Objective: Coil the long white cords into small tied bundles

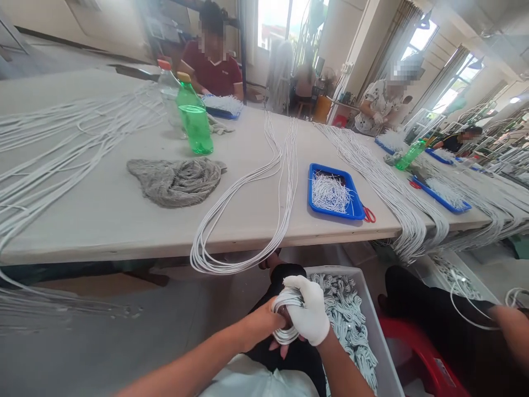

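Note:
My left hand [270, 325] is bare and has a coil of white cord [285, 314] wound around its fingers. My right hand [309, 309], in a white glove, is wrapped over the top of that coil and grips it. Both hands are low in front of me, over my lap, below the table's front edge. A long looped bundle of white cords [248, 220] lies across the table and hangs off the edge just above my hands.
A white bin [372, 309] of coiled cords stands at my right. On the table [103, 220] are a grey rag [177, 181], a green bottle [195, 116], a clear bottle [169, 91], a blue tray [313, 187] of short white pieces and red scissors [369, 215]. Other people sit around it; a co-worker's arm [512, 325] is at right.

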The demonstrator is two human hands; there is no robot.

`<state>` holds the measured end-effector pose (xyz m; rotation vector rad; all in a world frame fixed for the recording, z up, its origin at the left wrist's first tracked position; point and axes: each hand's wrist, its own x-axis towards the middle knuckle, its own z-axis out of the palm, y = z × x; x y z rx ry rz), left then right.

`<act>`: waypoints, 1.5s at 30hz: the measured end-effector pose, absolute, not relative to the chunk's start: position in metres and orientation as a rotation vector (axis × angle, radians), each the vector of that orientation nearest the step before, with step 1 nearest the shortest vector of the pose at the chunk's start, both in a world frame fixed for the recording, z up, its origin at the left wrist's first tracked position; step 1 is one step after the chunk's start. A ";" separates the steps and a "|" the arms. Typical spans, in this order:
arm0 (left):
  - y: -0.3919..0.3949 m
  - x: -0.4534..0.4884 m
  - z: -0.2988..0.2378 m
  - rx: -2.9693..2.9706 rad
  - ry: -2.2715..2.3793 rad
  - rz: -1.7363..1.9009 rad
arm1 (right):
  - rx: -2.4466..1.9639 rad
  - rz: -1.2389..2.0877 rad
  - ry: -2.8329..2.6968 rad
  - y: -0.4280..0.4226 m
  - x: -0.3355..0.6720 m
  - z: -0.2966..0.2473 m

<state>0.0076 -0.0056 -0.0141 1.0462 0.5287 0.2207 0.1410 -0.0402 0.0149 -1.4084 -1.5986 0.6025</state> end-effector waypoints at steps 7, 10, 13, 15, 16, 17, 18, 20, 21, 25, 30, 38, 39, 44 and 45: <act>-0.015 0.001 0.005 0.719 0.357 0.121 | -1.422 0.672 -1.548 -0.040 0.142 0.009; -0.020 0.003 0.001 0.698 0.409 0.097 | -1.389 0.712 -1.602 -0.041 0.144 0.014; -0.024 0.009 -0.003 0.632 0.515 0.129 | -1.350 0.794 -1.650 -0.037 0.148 0.018; -0.024 0.011 0.000 0.613 0.545 0.153 | -1.350 0.842 -1.685 -0.033 0.150 0.020; -0.023 0.011 0.002 0.620 0.540 0.153 | -1.357 0.857 -1.706 -0.032 0.151 0.020; -0.021 0.011 0.004 0.632 0.519 0.144 | -1.369 0.861 -1.727 -0.031 0.152 0.021; -0.019 0.011 0.007 0.641 0.489 0.138 | -1.383 0.854 -1.743 -0.030 0.153 0.021; -0.018 0.010 0.009 0.640 0.445 0.144 | -1.400 0.820 -1.762 -0.029 0.152 0.019; -0.017 0.009 0.008 0.630 0.446 0.144 | -1.403 0.800 -1.769 -0.029 0.152 0.017; -0.016 0.009 0.000 0.585 0.602 0.069 | -1.397 0.803 -1.859 -0.023 0.155 0.011; -0.006 0.003 -0.006 0.616 0.702 0.107 | -1.618 0.846 -2.060 -0.012 0.176 0.025; 0.001 -0.001 -0.024 0.584 0.818 0.172 | -1.746 0.614 -2.209 -0.009 0.185 0.022; 0.001 0.000 -0.027 0.577 0.826 0.178 | -1.784 0.677 -2.126 -0.009 0.185 0.019; 0.005 0.006 -0.036 0.580 0.841 0.178 | -1.809 1.401 -1.366 -0.005 0.183 0.009; 0.006 0.006 -0.036 0.598 0.834 0.180 | -1.755 1.515 -1.215 -0.005 0.183 0.008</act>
